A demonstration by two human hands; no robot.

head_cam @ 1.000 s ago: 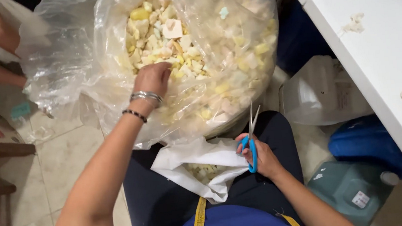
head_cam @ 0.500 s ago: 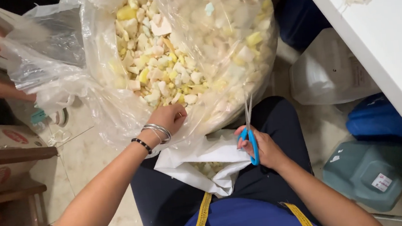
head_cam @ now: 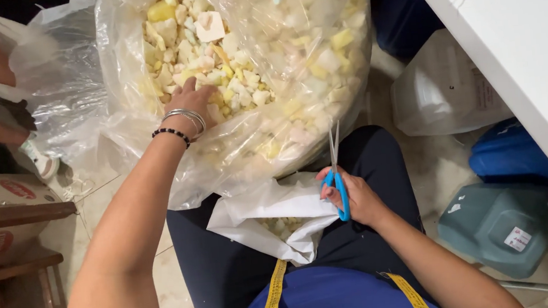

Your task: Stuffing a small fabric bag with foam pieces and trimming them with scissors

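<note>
Foam scraps [head_cam: 225, 65] in plastic bag [head_cam: 324, 122]

We are seeing one large clear plastic bag of foam scraps [head_cam: 293, 72], one pair of blue-handled scissors [head_cam: 338, 181], and two plastic jugs, one grey-green [head_cam: 495, 226], one white [head_cam: 442, 91]

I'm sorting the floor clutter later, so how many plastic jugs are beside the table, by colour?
White jug: 1
Blue jug: 1
Grey-green jug: 1
Total: 3, all on the floor by the white table.
</note>
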